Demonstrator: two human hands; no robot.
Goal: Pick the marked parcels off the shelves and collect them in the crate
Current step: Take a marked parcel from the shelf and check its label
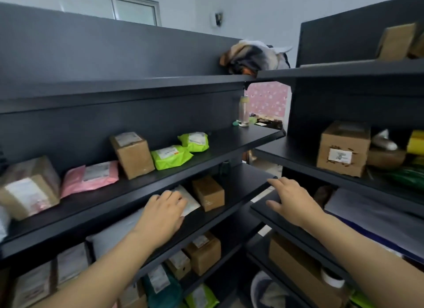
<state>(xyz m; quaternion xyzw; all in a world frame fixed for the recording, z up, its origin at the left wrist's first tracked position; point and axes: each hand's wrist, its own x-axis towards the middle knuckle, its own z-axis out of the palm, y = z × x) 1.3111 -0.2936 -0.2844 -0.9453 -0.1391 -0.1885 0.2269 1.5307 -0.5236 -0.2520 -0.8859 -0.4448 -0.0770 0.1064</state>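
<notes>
The left hand (163, 216), grip apart, lays its fingers on a white parcel (192, 204) beside a brown box (208, 193) on the lower shelf (245, 181), near its front edge. The right hand (292, 199), grip apart, holds nothing.

Bare to the elbow, my left forearm (91, 273) and my right forearm (367, 245) extend forward and up from the lower corners of the view, palms turned down. My left hand (164, 212) stretches ahead of a straight wrist, its back uppermost, fingers close together and only slightly bent, the tips a little blurred. My right hand (292, 201) lies flat and relaxed, fingers spread, the index finger pointing furthest forward, the thumb held out toward the left. The two hands are well apart.
</notes>
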